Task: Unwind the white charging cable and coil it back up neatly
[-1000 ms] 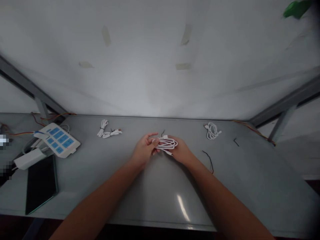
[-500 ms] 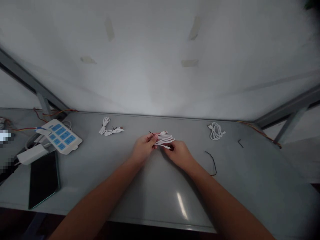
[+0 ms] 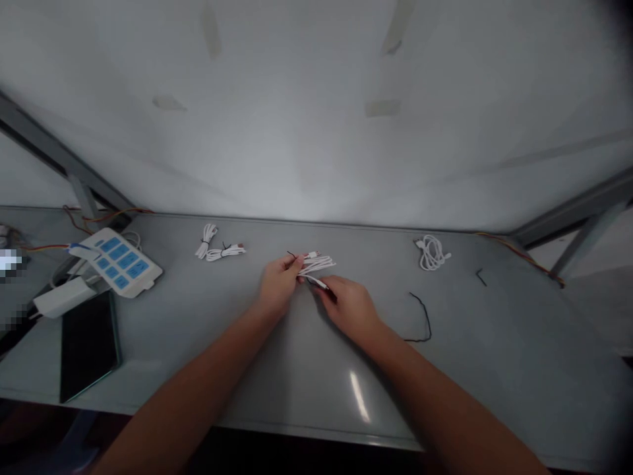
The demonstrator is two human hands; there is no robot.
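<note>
1. Pinching a coiled white cable [image 3: 316, 264] at centre frame, my left hand [image 3: 277, 290] clamps one end of the bundle above the grey table [image 3: 306, 369].
2. My right hand [image 3: 349, 307] grips the loose plug end beside it.
3. Step in hand, I judge: gathering the coil tight.
4. Next move likely calls for a tie; a black twist tie [image 3: 420, 316] lies right of centre.
5. Two bundled cables [image 3: 217, 249] sit upper left, a loose white coil [image 3: 432, 253] upper right.
</note>
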